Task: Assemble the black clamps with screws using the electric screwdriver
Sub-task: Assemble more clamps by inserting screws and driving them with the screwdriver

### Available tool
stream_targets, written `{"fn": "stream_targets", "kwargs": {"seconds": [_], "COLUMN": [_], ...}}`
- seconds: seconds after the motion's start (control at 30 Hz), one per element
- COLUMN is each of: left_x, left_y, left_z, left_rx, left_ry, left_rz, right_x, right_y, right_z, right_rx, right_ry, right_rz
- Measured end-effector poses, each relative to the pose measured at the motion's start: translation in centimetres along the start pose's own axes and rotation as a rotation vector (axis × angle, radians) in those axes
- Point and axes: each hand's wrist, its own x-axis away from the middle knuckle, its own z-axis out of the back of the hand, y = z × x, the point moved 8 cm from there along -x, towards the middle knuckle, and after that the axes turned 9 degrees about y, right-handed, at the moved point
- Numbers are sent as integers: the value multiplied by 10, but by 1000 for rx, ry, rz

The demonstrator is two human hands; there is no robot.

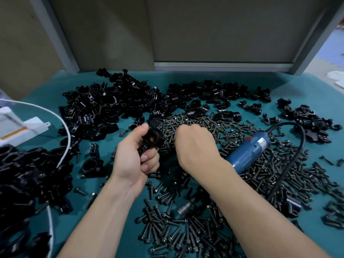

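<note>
My left hand [134, 153] grips a black clamp [151, 138] with a round bore, held upright just above the teal table [104, 187]. My right hand [193, 144] hovers beside it over the pile of dark screws [195, 123], fingers curled down and hidden from view, so whether they pinch a screw is unclear. The blue electric screwdriver [249, 151] lies on the screws just right of my right wrist, its black cord [296, 157] looping away.
Heaps of loose black clamp halves [104, 105] cover the back and left [22, 175] of the table. More screws [178, 226] spread across the front right. A white box [16, 125] and white cable [65, 127] sit at the left. A grey frame [223, 65] borders the back.
</note>
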Motion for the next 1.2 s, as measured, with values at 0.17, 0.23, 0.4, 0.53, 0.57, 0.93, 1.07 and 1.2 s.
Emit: {"fn": "stream_targets", "kwargs": {"seconds": [0.17,0.23,0.4,0.53,0.57,0.93,1.07,1.2], "left_x": [0,0,2,2,3,9,12,13], "left_y": [1,0,-5,-8,-8,-11,-10,-11], "left_z": [-1,-2,-7,-11,-12,-24,-27,-29], "left_rx": [-2,-11,-50,-68,-69,-75,-41,-7], "left_ry": [-17,-25,-86,-130,-140,-233,-267,-271], "left_rz": [-15,-17,-3,3,8,14,43,69], "right_x": [5,13,37,43,42,43,43,43], "right_y": [24,46,53,51,51,59,63,61], "right_z": [12,15,12,16,18,25,35,36], "right_rx": [-194,-646,-1605,-1698,-1689,-1319,-1138,-1098], "right_ry": [92,101,-107,-188,-175,42,141,136], "right_rz": [-142,-341,-569,-509,-479,-366,-304,-249]}}
